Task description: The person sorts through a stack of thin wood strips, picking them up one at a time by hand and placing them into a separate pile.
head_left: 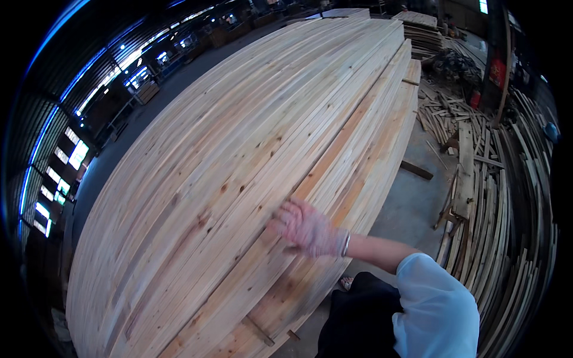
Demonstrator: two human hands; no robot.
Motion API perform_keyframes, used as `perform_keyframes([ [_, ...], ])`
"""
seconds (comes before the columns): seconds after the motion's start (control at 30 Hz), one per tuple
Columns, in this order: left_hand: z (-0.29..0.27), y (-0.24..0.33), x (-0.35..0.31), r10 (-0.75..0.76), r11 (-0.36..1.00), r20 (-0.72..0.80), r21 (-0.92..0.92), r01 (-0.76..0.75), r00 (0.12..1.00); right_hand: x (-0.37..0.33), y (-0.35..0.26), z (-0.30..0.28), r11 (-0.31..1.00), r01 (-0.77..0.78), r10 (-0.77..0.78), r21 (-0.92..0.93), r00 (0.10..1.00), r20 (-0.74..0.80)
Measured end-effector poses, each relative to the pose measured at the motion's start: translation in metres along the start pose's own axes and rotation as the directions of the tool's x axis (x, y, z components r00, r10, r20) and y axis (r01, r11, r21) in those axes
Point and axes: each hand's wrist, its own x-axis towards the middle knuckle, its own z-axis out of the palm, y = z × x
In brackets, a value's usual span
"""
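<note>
My right hand [305,230], in a thin pinkish-white glove, reaches left over a broad layer of pale wooden boards [203,173]. Its fingers look apart and somewhat smeared by motion, with nothing seen in them. The palm side is hidden, so I cannot tell whether it touches the wood. Below the fingertips runs a dark gap between boards. On the near side of that gap lies a knotty, yellower board [239,277]. A silver bracelet [345,243] circles my wrist. My left hand does not show.
Short timber bearers [416,170] stick out from under the boards on the right. Beyond a strip of grey floor [412,203] lie long narrow strips [486,238] and a heap of offcuts [439,113]. Another board stack [421,36] stands at the far right.
</note>
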Motion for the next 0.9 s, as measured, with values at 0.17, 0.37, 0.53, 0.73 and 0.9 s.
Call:
perform_keyframes([
  [0.17, 0.064, 0.036, -0.002, 0.157, 0.986, 0.221, -0.085, -0.142, 0.962, 0.011, 0.061, 0.007, 0.998, -0.051, 0.059, -0.032, 0.948, 0.314],
  [0.37, 0.13, 0.046, 0.023, 0.215, 0.96, 0.509, -0.266, -0.085, 0.834, 0.011, 0.057, 0.009, 0.998, -0.059, 0.06, -0.012, 0.96, 0.274],
  [0.53, 0.146, 0.036, 0.03, 0.262, 0.931, 0.343, -0.335, -0.143, 0.902, 0.008, 0.047, 0.009, 0.99, -0.104, 0.128, -0.097, 0.949, 0.288],
  [0.73, 0.137, 0.042, 0.038, 0.267, 0.933, 0.369, -0.33, -0.143, 0.89, 0.009, 0.031, -0.01, 0.957, -0.122, 0.228, -0.265, 0.879, 0.419],
  [0.9, 0.12, 0.053, 0.022, 0.301, 0.928, 0.251, -0.3, -0.222, 0.92, -0.034, -0.004, -0.013, 0.947, -0.061, 0.21, -0.315, 0.86, 0.465],
])
